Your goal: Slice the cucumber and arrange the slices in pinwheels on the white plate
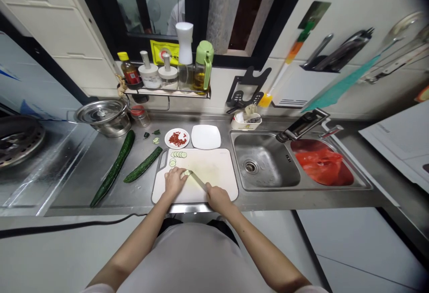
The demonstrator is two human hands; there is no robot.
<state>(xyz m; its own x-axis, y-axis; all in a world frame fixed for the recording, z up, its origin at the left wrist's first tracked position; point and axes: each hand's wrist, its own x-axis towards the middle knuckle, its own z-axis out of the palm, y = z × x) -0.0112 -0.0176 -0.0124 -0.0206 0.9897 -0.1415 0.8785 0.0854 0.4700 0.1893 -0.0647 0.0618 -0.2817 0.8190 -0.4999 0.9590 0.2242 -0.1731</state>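
My right hand (218,198) is closed round the handle of a kitchen knife (198,181), whose blade slants up and left over the white cutting board (214,161). The blade's tip is at a small cucumber piece (187,173). My left hand (174,181) rests on the board with its fingertips pressed against that piece. Behind my left hand lie a row of cucumber slices (178,154) and a few more slices (172,162). Left of the board are a cut length of cucumber (143,165) and a longer whole cucumber (113,167).
Behind the board stand a plate of chopped red pieces (169,142) and a white square plate (206,136). A double sink (268,181) with a red plastic bag (320,165) is on the right. A steel pot (103,116) stands at back left, and a seasoning rack (167,92) hangs above.
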